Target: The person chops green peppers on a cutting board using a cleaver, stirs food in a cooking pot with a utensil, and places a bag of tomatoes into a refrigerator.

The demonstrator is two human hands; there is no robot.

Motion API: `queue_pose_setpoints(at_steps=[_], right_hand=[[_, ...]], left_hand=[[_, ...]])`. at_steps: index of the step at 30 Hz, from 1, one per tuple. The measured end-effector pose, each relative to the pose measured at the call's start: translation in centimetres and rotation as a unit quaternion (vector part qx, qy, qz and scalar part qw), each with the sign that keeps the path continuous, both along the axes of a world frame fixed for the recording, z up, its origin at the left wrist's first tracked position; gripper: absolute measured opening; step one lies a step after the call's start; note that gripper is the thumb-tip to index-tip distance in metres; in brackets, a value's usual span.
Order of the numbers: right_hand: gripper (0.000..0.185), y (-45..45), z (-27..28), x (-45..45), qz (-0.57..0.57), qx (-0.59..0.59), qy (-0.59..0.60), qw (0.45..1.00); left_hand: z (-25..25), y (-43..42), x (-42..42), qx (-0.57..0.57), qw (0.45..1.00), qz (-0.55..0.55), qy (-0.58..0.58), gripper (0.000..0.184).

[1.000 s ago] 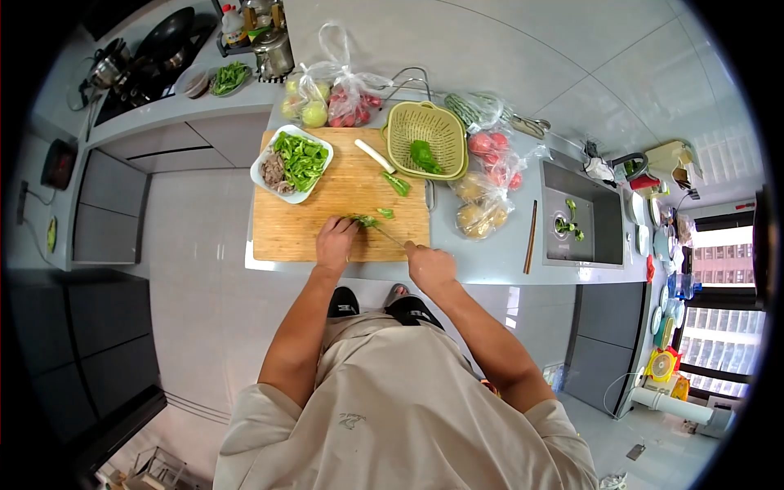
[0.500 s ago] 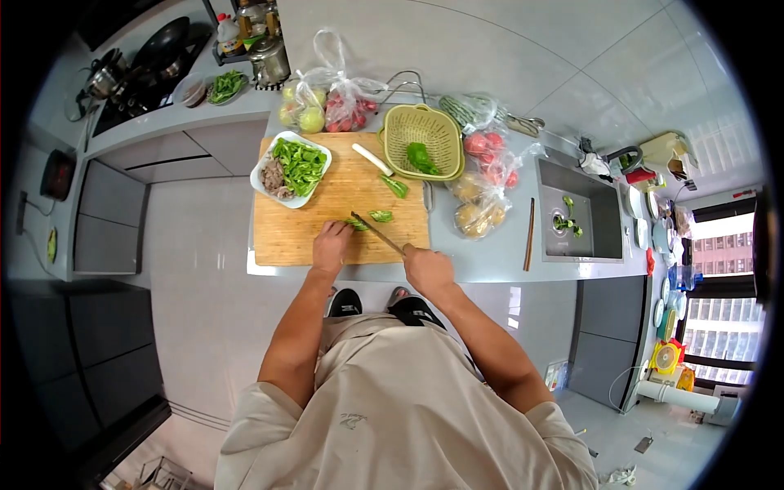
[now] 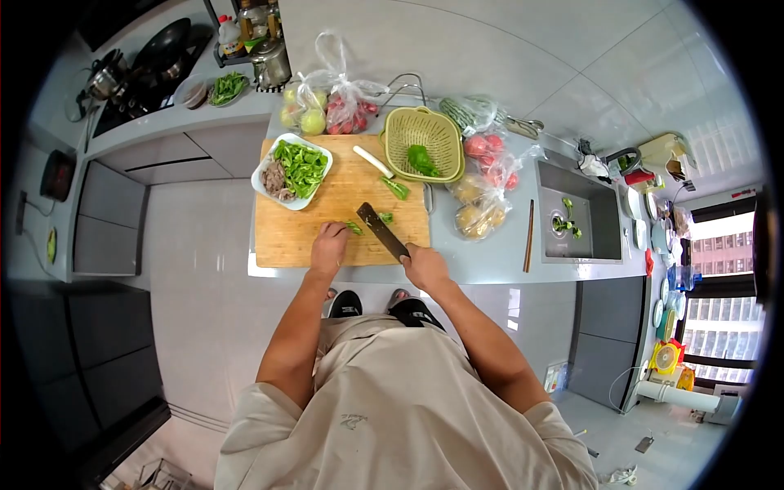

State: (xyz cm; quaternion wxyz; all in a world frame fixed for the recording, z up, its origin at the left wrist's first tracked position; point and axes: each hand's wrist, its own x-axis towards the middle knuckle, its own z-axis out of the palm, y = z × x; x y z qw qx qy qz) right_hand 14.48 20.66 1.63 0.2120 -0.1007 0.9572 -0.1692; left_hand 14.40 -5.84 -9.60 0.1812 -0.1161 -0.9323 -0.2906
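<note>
My right hand (image 3: 425,266) grips the handle of a dark-bladed kitchen knife (image 3: 381,230), whose flat side is turned up over the wooden cutting board (image 3: 286,237). My left hand (image 3: 329,247) lies on the board, its fingers closed at one end of a green leafy vegetable (image 3: 354,228). A small cut green piece (image 3: 386,218) shows just beyond the blade. Farther back on the board lie another green stalk (image 3: 395,188) and a white stalk (image 3: 373,161). A white dish (image 3: 258,181) at the back left holds chopped greens (image 3: 300,167) and sliced meat (image 3: 278,181).
A green colander (image 3: 396,131) with a leaf stands behind the board. Bags of tomatoes (image 3: 490,155), potatoes (image 3: 480,219) and apples (image 3: 311,121) surround it. To the right are chopsticks (image 3: 529,237) and a sink (image 3: 603,214) with green scraps. A stove (image 3: 147,86) is far left.
The knife has lifted and tilted, so its broad blade face now shows, partly covering the cut piece. My left hand stays at nearly the same spot.
</note>
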Motion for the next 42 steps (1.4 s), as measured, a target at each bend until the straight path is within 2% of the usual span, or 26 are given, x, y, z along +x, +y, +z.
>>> queue_pose_setpoints(at_steps=[5, 10, 16, 26, 28, 29, 31, 32, 33, 34, 35, 36, 37, 39, 40, 42], right_hand=[[0.023, -0.5, 1.1, 1.0, 0.003, -0.001, 0.030, 1.000], [0.016, -2.1, 2.0, 1.4, 0.029, 0.009, 0.042, 0.999], [0.016, -2.9, 2.2, 1.4, 0.047, 0.031, 0.022, 0.998], [0.023, -2.5, -1.3, 0.5, 0.046, 0.031, 0.019, 0.998], [0.028, -0.8, -1.8, 0.3, -0.005, -0.061, 0.054, 0.997], [0.028, 0.1, -2.1, 0.3, -0.005, -0.062, 0.054, 0.997], [0.033, 2.1, -3.0, 0.8, -0.096, -0.173, 0.015, 0.980], [0.032, 2.9, -3.6, 1.0, -0.134, -0.213, 0.013, 0.968], [0.032, 3.6, -3.2, 1.2, -0.136, -0.213, 0.013, 0.967], [0.031, 4.3, -2.7, 1.3, -0.204, -0.248, -0.051, 0.946], [0.030, 4.8, -2.3, 1.5, -0.270, -0.280, -0.114, 0.914], [0.027, 5.3, -2.7, 1.7, -0.302, -0.326, -0.123, 0.887], [0.027, 6.3, -4.1, 1.9, -0.303, -0.328, -0.124, 0.886], [0.025, 7.6, -5.9, 2.2, -0.342, -0.390, -0.167, 0.838], [0.025, 8.0, -6.4, 2.3, -0.344, -0.391, -0.167, 0.837], [0.026, 8.4, -6.7, 2.6, -0.369, -0.426, -0.212, 0.798]], left_hand=[[0.2, -0.1, 0.4, 0.014, 1.000, 0.010, -0.013, 0.028], [0.1, -0.1, 0.2, -0.010, 1.000, 0.027, 0.004, 0.021], [-0.1, -0.2, 0.0, -0.024, 0.999, 0.025, 0.010, 0.017], [0.9, -0.5, -0.3, -0.042, 0.998, 0.009, -0.036, 0.016], [0.8, -0.5, -0.3, 0.013, 1.000, -0.003, -0.021, 0.020], [0.8, -0.4, -0.3, 0.011, 1.000, -0.003, -0.022, 0.020], [1.0, 0.1, -0.1, 0.074, 0.995, 0.064, -0.013, 0.034], [1.2, 0.4, -0.1, 0.073, 0.995, 0.063, -0.014, 0.034], [1.3, 0.6, -0.1, 0.097, 0.989, 0.091, -0.058, 0.042], [1.3, 0.7, -0.2, 0.120, 0.980, 0.119, -0.101, 0.051], [1.4, 1.0, -0.5, 0.118, 0.981, 0.118, -0.102, 0.051], [0.8, 1.3, -1.0, 0.120, 0.978, 0.116, -0.127, 0.057], [0.8, 1.6, -1.5, 0.123, 0.974, 0.115, -0.152, 0.064], [1.1, 2.6, -2.3, 0.128, 0.969, 0.105, -0.185, 0.065], [1.5, 3.2, -2.7, 0.134, 0.962, 0.096, -0.218, 0.067], [2.1, 4.3, -3.2, 0.114, 0.967, 0.082, -0.213, 0.069]])
